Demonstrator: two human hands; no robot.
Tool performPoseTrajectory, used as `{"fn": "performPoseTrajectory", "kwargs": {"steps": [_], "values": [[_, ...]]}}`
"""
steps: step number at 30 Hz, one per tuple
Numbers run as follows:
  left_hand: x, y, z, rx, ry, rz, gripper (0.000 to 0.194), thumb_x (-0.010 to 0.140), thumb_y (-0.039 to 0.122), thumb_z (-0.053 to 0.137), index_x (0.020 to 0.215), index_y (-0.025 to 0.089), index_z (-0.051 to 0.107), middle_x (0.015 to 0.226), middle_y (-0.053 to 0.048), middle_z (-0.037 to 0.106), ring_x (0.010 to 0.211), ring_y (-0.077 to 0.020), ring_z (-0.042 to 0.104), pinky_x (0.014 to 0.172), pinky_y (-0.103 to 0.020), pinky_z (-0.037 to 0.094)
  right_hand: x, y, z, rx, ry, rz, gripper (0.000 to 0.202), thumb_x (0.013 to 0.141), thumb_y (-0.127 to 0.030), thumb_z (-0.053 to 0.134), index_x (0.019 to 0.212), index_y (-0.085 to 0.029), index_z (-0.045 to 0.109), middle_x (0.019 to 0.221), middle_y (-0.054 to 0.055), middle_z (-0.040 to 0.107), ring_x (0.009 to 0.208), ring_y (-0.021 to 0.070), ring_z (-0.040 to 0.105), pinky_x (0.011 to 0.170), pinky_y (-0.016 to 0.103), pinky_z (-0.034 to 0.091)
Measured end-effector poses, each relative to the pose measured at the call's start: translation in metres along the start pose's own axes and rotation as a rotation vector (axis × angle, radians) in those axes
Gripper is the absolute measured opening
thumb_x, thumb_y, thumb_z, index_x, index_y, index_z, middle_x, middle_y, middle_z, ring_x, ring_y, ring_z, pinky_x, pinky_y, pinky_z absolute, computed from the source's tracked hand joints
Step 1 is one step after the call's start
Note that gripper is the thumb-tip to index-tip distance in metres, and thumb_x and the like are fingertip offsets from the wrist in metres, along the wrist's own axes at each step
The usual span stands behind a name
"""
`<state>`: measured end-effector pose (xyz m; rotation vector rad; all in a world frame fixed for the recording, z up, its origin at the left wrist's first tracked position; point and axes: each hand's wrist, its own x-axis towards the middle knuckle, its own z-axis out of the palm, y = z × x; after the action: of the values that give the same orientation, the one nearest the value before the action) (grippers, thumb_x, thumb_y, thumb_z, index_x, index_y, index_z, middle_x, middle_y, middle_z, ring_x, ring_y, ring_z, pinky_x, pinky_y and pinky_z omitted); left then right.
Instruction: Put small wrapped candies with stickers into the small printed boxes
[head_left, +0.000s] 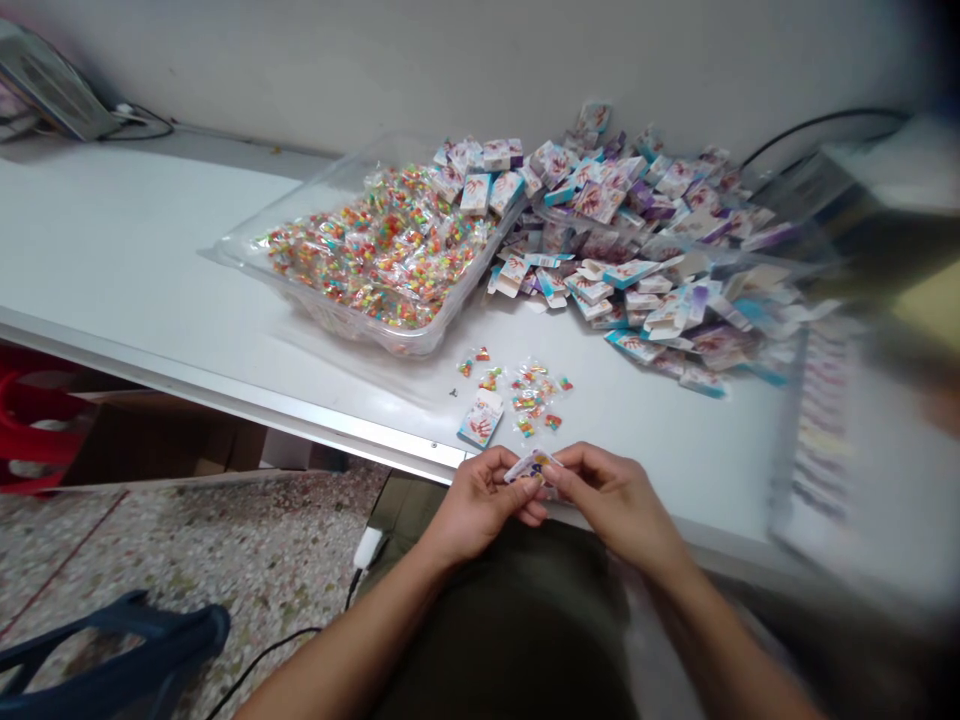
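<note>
At the table's front edge, my left hand (484, 500) and my right hand (611, 490) pinch a small white printed piece (531, 464) between thumbs and fingers. It has purple and yellow print; whether it is a flat card or a small box, I cannot tell. Just beyond my hands lies a small white-and-blue box (481, 418) with a red hand print on it. Beside that box, several clear packets of colourful candy-like pieces (534, 388) lie loosely on the table.
A clear plastic tray (360, 325) holds a heap of similar colourful packets. Many small printed boxes (600, 195) are piled at the back right, some with open flaps. A blurred stack of printed sheets (821, 440) is at right. A cardboard box (172, 440) and blue stool (165, 650) stand left below.
</note>
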<state>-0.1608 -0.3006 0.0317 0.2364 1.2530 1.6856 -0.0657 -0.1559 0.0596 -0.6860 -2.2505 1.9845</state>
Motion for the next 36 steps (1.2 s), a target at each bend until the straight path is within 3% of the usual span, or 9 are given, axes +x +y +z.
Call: {"fn": "performPoseTrajectory", "kwargs": {"steps": [4,7,14,19,22,24,27,31,36], "values": [[-0.003,0.007,-0.006,0.164,-0.147,-0.037,0.041,0.079,0.052,0.068,0.081,0.012,0.062,0.065,-0.003,0.066,0.054,-0.0109,0.062,0.056,-0.022,0.049,0.002,-0.003,-0.004,-0.127,-0.059,-0.025,0.023,0.085,-0.043,0.064,0.088,-0.020,0.068,0.079,0.001,0.070,0.076,0.0162,0.062,0.072,0.029,0.048],[-0.007,0.012,-0.008,0.300,-0.129,-0.022,0.042,0.082,0.054,0.063,0.075,0.013,0.062,0.056,-0.001,0.060,0.051,-0.0103,0.057,0.055,-0.021,0.045,0.005,-0.012,-0.008,-0.232,-0.104,-0.050,0.022,0.085,-0.041,0.064,0.095,-0.022,0.069,0.084,0.001,0.070,0.078,0.0163,0.063,0.071,0.028,0.047],[-0.012,0.020,-0.008,0.418,-0.232,-0.008,0.042,0.090,0.056,0.050,0.084,0.015,0.059,0.069,-0.002,0.062,0.051,-0.0093,0.055,0.051,-0.020,0.042,0.007,-0.020,-0.002,-0.329,-0.113,-0.223,0.023,0.091,-0.037,0.056,0.081,-0.022,0.071,0.079,0.002,0.069,0.073,0.0157,0.062,0.068,0.028,0.047],[-0.012,0.031,-0.012,0.879,-0.101,0.260,0.043,0.096,0.050,0.041,0.079,0.017,0.063,0.070,-0.003,0.063,0.067,-0.0156,0.060,0.066,-0.027,0.046,0.009,-0.015,-0.007,-0.291,-0.085,-0.089,0.028,0.088,-0.046,0.058,0.079,-0.021,0.069,0.067,0.000,0.065,0.058,0.0127,0.055,0.055,0.024,0.044],[0.001,0.038,-0.022,1.215,0.269,0.510,0.042,0.088,0.055,0.054,0.102,0.018,0.067,0.100,-0.011,0.066,0.099,-0.0264,0.057,0.085,-0.038,0.046,0.014,-0.013,-0.018,-0.315,0.070,-0.066,0.031,0.087,-0.049,0.058,0.079,-0.020,0.067,0.064,0.000,0.062,0.052,0.0113,0.052,0.049,0.023,0.042],[0.014,0.040,-0.030,1.414,0.458,0.515,0.055,0.080,0.060,0.062,0.113,0.016,0.064,0.109,-0.015,0.063,0.105,-0.0320,0.053,0.088,-0.044,0.045,0.019,-0.011,-0.023,-0.287,0.171,-0.043,0.033,0.086,-0.051,0.059,0.081,-0.019,0.066,0.064,0.000,0.062,0.049,0.0105,0.052,0.046,0.023,0.042],[0.030,0.040,-0.035,1.628,0.375,0.403,0.050,0.080,0.045,0.067,0.119,0.015,0.060,0.100,-0.015,0.063,0.097,-0.0325,0.055,0.082,-0.044,0.046,0.028,-0.008,-0.024,-0.230,0.198,-0.024,0.035,0.085,-0.053,0.060,0.083,-0.019,0.065,0.065,0.000,0.062,0.050,0.0109,0.055,0.046,0.023,0.045],[0.029,0.036,-0.029,1.601,0.281,0.347,0.036,0.082,0.018,0.055,0.118,0.019,0.058,0.102,-0.012,0.060,0.090,-0.0268,0.058,0.075,-0.038,0.048,0.040,-0.006,-0.015,-0.113,0.223,-0.051,0.037,0.082,-0.055,0.062,0.090,-0.018,0.063,0.068,0.002,0.065,0.056,0.0136,0.061,0.053,0.026,0.052],[0.019,0.025,-0.018,1.440,0.298,0.484,0.042,0.078,0.015,0.057,0.120,0.020,0.052,0.104,-0.010,0.059,0.099,-0.0262,0.056,0.093,-0.046,0.045,0.047,-0.008,-0.006,-0.116,0.215,-0.094,0.037,0.085,-0.053,0.059,0.097,-0.018,0.061,0.076,0.004,0.069,0.065,0.0169,0.068,0.064,0.031,0.056]]}}
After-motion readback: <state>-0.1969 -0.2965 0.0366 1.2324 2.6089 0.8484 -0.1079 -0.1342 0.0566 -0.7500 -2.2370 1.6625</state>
